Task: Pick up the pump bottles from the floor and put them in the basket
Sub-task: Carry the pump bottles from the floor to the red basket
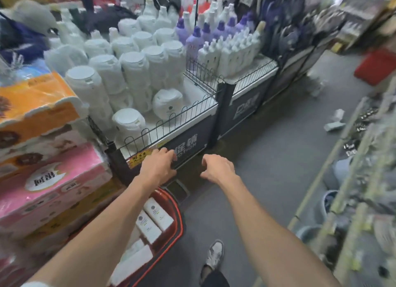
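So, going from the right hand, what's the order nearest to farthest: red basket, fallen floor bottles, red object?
1. Red basket, just below-left of the right hand.
2. Floor bottles, up the aisle, rightward.
3. Red object, far top-right.

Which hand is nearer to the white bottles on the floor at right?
Right. The right hand is left of the white bottles, apart from them; the left hand is farther left.
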A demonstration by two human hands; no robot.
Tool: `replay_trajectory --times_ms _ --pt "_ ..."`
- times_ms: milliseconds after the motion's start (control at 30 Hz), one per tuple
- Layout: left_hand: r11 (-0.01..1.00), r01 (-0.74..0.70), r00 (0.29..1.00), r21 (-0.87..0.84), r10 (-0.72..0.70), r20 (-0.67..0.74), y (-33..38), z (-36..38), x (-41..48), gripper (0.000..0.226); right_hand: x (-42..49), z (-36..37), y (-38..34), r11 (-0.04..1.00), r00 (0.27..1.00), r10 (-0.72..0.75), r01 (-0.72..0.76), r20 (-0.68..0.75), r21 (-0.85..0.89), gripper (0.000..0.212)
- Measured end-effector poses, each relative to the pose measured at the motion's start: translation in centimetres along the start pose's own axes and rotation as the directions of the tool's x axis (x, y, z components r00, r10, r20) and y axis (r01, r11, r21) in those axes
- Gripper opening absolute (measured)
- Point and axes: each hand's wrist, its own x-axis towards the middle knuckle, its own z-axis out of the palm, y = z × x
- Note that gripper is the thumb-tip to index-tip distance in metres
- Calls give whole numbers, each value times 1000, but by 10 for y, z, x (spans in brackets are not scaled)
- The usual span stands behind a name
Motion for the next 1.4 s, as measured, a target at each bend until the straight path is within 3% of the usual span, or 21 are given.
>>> replay_trajectory --times_ms 267,533,800,1067,1400 --pt "975 -204 979 91 202 34 129 -14 81 44 -2 -62 120 984 982 173 -169 -71 60 34" --pt "895 -437 895 85 423 143 256 -16 183 44 5 -117 259 930 927 358 -344 -108 128 29" --pt "828 -550 829 111 526 190 347 -11 268 46 21 -138 353 852 864 496 -465 -85 240 37" --pt "745 -648 762 161 631 147 432 -23 380 31 82 -180 430 787 801 592 -552 -86 274 38" --pt "710 -688 724 150 663 190 492 -57 556 49 195 -262 526 699 722 686 -624 -85 349 40"
